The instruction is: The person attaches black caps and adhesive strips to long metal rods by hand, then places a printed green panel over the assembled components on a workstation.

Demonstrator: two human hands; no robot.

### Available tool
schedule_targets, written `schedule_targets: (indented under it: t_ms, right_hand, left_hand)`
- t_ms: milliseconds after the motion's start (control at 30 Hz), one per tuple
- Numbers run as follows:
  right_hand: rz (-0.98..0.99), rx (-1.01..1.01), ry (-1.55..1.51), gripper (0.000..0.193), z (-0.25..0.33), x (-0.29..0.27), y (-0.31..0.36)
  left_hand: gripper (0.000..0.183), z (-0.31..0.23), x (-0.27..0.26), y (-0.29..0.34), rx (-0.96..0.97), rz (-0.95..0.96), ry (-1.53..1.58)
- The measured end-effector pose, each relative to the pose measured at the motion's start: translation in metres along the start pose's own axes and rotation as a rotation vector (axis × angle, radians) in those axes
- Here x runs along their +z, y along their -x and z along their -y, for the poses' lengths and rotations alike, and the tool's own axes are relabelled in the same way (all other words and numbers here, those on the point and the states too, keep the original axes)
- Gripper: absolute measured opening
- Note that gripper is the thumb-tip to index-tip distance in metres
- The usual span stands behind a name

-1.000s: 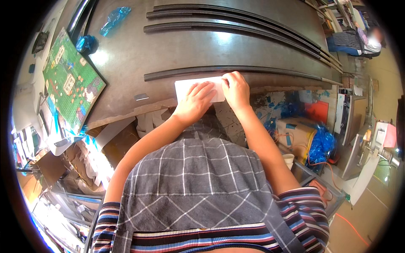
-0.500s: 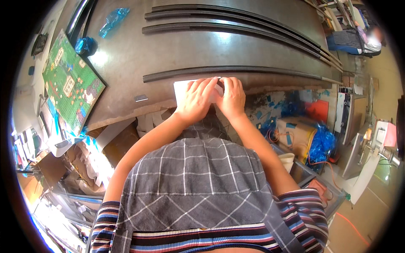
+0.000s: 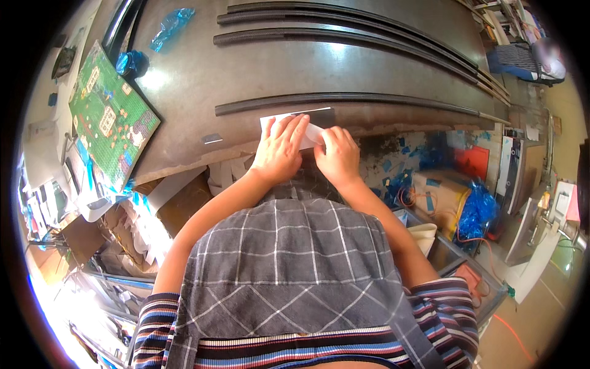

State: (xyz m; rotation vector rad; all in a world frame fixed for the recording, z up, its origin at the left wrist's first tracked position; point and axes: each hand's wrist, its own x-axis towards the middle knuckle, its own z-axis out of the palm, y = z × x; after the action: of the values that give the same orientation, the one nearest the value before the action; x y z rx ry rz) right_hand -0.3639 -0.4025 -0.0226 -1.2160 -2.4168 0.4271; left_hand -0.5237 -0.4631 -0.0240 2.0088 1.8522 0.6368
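At the near edge of the worktable [image 3: 184, 129] lies a white sheet [image 3: 311, 136] with a dark, flat piece [image 3: 324, 116] showing at its far right. My left hand [image 3: 279, 150] rests on the sheet with its fingers stretched out. My right hand [image 3: 338, 154] is closed in a pinch on the sheet's right part, which curls up off the dark piece. My hands partly cover both. Just beyond them a long black rod [image 3: 332, 97] runs across the table. A small metallic flat piece [image 3: 212, 139] lies to the left of my left hand.
Several more black rods [image 3: 295, 34] lie farther back. On the left stand a green patterned board [image 3: 110, 120] and crumpled blue film [image 3: 130, 63]. Below the table's right side are a cardboard box [image 3: 430, 197] and blue plastic [image 3: 478, 209]. Another person [image 3: 522, 61] is at far right.
My right hand has moved slightly down, drawing the sheet's right part back. The dark piece has come into sight. My left hand has flattened on the sheet.
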Motion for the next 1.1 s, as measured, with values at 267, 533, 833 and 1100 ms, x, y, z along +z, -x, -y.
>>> schedule_targets:
  t_ms: [267, 533, 833, 1100]
  right_hand:
    - [-0.072, -0.307, -0.06, 0.01, -0.006, 0.008, -0.034]
    - [-0.011, -0.313, -0.091, 0.008, -0.009, 0.006, -0.009]
    - [-0.035, -0.187, 0.03, 0.011, 0.02, 0.002, -0.023]
    - [-0.028, -0.358, -0.071, 0.01, -0.001, 0.01, -0.007]
  left_hand:
    - [0.075, -0.002, -0.01, -0.013, 0.045, 0.016, -0.121]
    - [0.063, 0.01, -0.01, 0.007, 0.155, 0.032, -0.132]
    - [0.085, 0.007, -0.001, 0.015, 0.044, 0.076, -0.192]
    - [0.069, 0.01, -0.007, 0.014, -0.003, 0.161, -0.126]
